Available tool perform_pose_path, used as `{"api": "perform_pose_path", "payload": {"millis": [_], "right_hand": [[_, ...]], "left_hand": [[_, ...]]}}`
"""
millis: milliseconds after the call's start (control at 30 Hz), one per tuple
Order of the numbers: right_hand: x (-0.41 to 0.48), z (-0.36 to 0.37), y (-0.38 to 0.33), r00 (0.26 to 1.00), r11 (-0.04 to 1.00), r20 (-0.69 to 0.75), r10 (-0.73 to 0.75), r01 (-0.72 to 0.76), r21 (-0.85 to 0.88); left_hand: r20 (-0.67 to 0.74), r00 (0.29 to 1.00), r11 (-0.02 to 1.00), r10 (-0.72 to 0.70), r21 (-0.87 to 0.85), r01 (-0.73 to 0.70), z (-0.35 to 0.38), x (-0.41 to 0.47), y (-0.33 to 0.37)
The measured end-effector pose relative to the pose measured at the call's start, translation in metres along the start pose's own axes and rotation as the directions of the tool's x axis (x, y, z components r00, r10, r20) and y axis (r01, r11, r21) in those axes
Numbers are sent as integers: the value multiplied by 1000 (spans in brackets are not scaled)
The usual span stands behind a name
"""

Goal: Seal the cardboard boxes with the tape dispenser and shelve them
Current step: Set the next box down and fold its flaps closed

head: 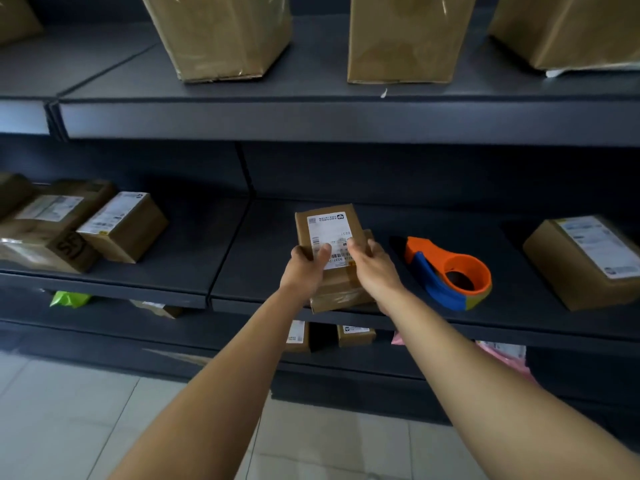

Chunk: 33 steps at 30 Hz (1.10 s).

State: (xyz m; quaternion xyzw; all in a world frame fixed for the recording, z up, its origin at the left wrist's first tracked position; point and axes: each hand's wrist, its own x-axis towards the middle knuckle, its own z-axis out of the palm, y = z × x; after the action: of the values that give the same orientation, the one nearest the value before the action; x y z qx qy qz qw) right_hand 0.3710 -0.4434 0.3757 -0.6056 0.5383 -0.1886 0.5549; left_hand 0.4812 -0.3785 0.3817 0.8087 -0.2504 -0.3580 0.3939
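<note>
Head view shows your left hand (304, 268) and right hand (372, 268) both gripping a small cardboard box (329, 226), thumbs pressed on its white label and fingers curled round its near sides. You hold it over a second box (341, 296) at the front edge of the middle shelf (263, 244); you cannot tell whether the two touch. Just right of your hands, untouched, the orange and blue tape dispenser (450, 271) lies on the same shelf, with another labelled box (585, 261) further right.
</note>
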Motion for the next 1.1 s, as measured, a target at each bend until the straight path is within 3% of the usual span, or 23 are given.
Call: {"api": "perform_pose_path", "payload": {"millis": [267, 533, 700, 767, 867, 1000, 1100], "right_hand": [[9, -9, -2, 999, 997, 19, -35, 36, -71], [12, -16, -21, 996, 992, -73, -60, 52, -115], [12, -19, -42, 974, 947, -66, -215, 192, -257], [13, -16, -43, 969, 940, -62, -239, 215, -267], [12, -10, -44, 970, 938, -43, -240, 220, -266], [13, -6, -45, 973, 929, -42, -226, 203, -310], [13, -6, -46, 973, 917, -41, -228, 200, -345]], "left_hand": [[-41, 999, 995, -19, 93, 23, 0, 0, 5], [85, 987, 960, -137, -234, 153, -1, 6, 7], [146, 973, 982, -179, -31, 185, -11, 10, 10], [79, 985, 974, -153, 178, 137, -16, 10, 14], [-28, 999, 863, 39, 504, -20, -26, 12, 19], [126, 960, 788, 251, 550, -279, -35, 25, 23], [151, 934, 814, 323, 459, -356, -36, 32, 24]]}}
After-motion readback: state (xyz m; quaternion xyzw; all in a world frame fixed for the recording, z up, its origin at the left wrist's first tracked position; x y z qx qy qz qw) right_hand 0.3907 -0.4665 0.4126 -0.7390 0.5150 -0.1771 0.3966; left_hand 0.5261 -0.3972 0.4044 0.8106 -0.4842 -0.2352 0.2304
